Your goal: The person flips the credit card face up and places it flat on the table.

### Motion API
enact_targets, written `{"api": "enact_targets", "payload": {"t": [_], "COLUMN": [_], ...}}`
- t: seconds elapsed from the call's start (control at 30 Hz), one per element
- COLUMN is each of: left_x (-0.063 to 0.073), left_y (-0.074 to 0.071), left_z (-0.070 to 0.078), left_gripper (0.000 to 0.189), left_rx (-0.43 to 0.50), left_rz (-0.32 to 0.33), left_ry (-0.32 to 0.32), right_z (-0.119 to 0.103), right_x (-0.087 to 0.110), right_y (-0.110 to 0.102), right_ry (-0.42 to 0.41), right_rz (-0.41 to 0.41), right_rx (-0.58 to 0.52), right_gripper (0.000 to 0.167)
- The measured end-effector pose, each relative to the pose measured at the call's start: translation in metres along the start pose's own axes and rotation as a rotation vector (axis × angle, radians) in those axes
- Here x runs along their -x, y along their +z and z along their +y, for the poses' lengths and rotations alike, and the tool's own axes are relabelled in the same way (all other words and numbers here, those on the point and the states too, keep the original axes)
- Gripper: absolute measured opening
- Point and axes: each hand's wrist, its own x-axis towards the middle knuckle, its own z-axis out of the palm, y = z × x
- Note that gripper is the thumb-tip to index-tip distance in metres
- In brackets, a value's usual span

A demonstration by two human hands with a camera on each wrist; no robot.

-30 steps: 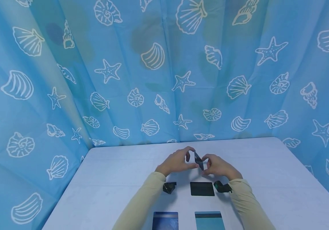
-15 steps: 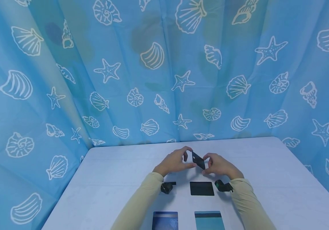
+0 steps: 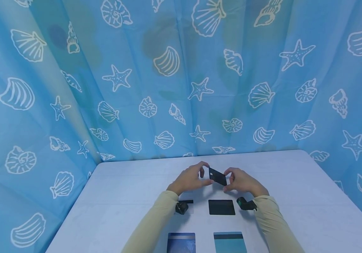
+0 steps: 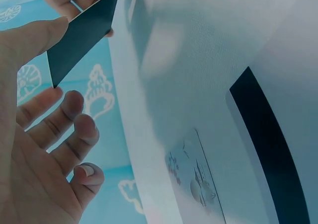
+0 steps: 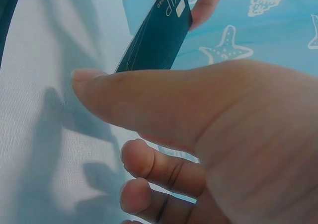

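Observation:
A dark card (image 3: 218,176) is raised over the far part of the table, tilted between the two hands. My left hand (image 3: 191,178) pinches its left end at the corners between thumb and index finger; the other fingers (image 4: 82,129) are spread away from it. At the opposite end, my right hand (image 3: 241,182) pinches the card with thumb and index finger. In the right wrist view, the card (image 5: 159,45) shows "VIP" lettering and a small chip, while the right thumb (image 5: 134,95) covers its near end. The left wrist view shows the card's plain dark side (image 4: 87,37).
A black card (image 3: 221,207) lies on the white table (image 3: 121,196) below the hands. Nearer are a blue card (image 3: 181,242) and a teal card (image 3: 230,242). A pale printed card (image 4: 194,179) and a black strip (image 4: 268,144) lie by the left wrist.
The card has turned from nearly edge-on to show more of its chip side. My left hand has shifted slightly left; the right hand has stayed almost in place.

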Motion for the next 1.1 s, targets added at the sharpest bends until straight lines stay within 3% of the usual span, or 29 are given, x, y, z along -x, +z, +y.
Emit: {"api": "enact_targets", "payload": {"t": [0.33, 1.1], "left_x": [0.0, -0.004], "left_y": [0.0, 0.01], "left_z": [-0.003, -0.012], "left_gripper": [0.06, 0.06], "left_rx": [-0.07, -0.133], "left_rz": [-0.03, -0.074], "left_ry": [-0.04, -0.053], "right_z": [-0.001, 0.007], "right_x": [0.002, -0.005], "right_y": [-0.002, 0.002], "right_ry": [0.015, 0.052], "right_rz": [0.008, 0.004], "right_rx": [0.008, -0.004], "right_gripper": [0.065, 0.065]}}
